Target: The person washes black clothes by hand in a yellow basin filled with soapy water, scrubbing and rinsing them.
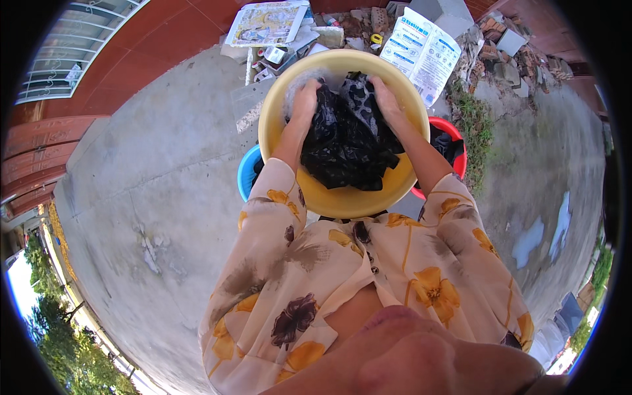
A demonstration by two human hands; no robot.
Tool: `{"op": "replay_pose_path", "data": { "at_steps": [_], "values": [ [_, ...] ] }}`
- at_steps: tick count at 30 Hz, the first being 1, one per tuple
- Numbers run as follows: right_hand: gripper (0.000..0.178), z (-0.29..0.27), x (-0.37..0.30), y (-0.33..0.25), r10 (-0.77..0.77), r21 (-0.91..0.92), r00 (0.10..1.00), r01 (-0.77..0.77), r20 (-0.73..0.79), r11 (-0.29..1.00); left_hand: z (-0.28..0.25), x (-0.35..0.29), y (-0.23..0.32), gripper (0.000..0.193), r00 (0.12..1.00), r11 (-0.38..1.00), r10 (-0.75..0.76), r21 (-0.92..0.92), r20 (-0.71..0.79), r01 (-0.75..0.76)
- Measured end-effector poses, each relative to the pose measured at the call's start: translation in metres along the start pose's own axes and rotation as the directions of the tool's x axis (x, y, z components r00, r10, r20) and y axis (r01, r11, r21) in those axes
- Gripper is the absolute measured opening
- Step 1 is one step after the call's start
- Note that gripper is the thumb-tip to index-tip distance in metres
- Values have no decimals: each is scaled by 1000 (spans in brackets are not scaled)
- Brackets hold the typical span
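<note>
A wet black garment (349,148) is bunched up in a large yellow basin (342,205) in front of me. My left hand (305,100) grips its far left part, fingers curled into the cloth. Across from it, my right hand (384,99) has hold of the far right part, where white suds streak the fabric. Foam also lies along the basin's inner wall by my left hand. Both hands are inside the rim, a little apart; the fingertips are partly hidden by the cloth. The garment's near end hangs down toward the basin's bottom.
A blue basin (245,172) sits lower left, and a red basin (462,141) with dark cloth sits lower right. Beyond lie a white-and-blue printed package (421,56), a printed picture board (268,25), and broken bricks (490,56). Weeds (475,122) grow from the concrete ground (164,151).
</note>
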State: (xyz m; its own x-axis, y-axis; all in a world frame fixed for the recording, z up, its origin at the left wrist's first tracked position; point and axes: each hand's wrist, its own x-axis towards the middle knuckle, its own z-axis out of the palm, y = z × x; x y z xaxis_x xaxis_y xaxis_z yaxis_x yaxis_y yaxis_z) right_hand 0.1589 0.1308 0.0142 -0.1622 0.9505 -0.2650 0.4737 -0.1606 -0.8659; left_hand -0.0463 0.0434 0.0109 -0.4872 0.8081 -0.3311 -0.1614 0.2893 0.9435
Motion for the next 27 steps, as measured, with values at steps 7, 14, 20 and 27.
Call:
{"op": "replay_pose_path", "data": {
  "at_steps": [7, 14, 20, 27],
  "values": [
    [47, -91, -86, -23, -269, -141, 957, 283, 109, 949, -46, -109, 53, 28, 871, 831, 486, 347, -69, -435],
    [68, -29, -127, -6, -416, -674, 855, 507, 311, 537, 3, -136, 4, 66, 959, 327, 228, 915, 166, -236],
    [44, 6, -79, -5, -354, -755, 844, 526, 403, 393, 43, -100, -9, 54, 964, 117, 95, 959, 248, -258],
    [22, 28, -21, 9, -375, -648, 923, 338, 86, 683, 50, -43, -26, 42, 945, 321, 212, 896, 247, -306]
  ]
}}
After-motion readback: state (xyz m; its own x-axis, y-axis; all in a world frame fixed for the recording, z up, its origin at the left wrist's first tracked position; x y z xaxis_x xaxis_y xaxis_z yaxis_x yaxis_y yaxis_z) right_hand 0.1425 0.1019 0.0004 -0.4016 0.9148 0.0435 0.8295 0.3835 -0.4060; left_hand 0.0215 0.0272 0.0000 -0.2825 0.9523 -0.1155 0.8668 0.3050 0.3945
